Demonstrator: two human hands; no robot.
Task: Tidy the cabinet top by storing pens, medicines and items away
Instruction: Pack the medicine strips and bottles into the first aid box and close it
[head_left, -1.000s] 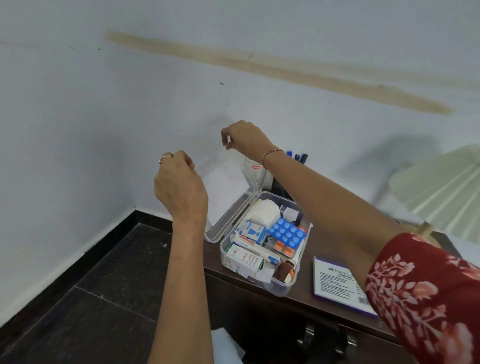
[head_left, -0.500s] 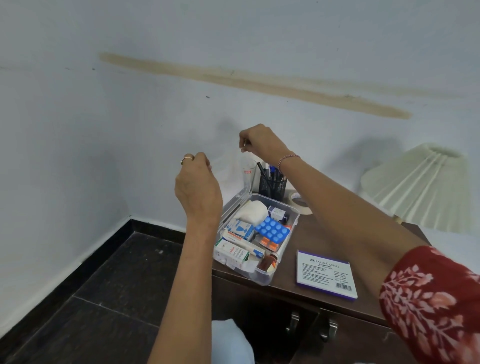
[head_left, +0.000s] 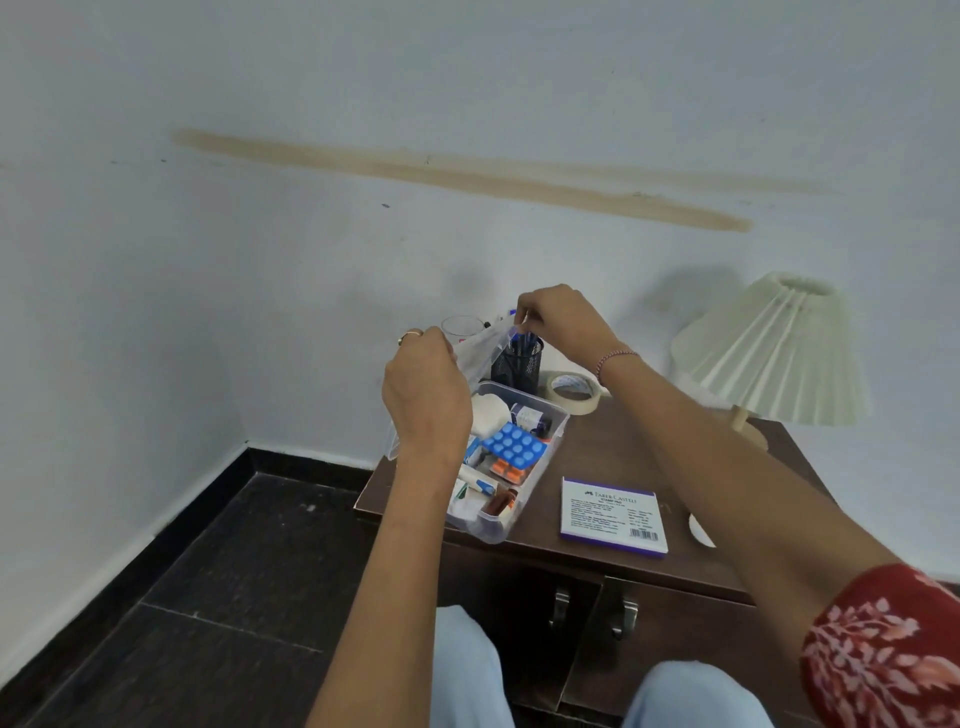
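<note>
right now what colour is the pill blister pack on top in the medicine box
Blue, with round blue pills, on the blister pack in the clear box; the head view shows it.

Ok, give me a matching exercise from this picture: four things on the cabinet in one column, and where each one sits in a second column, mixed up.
Things:
1. blue blister pack
2. tape roll
3. stamp pad box
4. mesh pen holder

Places:
A. flat on the cabinet top, right of the clear box
B. inside the clear box
C. behind the clear box, under the right hand
D. near the lamp base, right of the pen holder

Pairs: 1-B, 2-D, 3-A, 4-C
</note>
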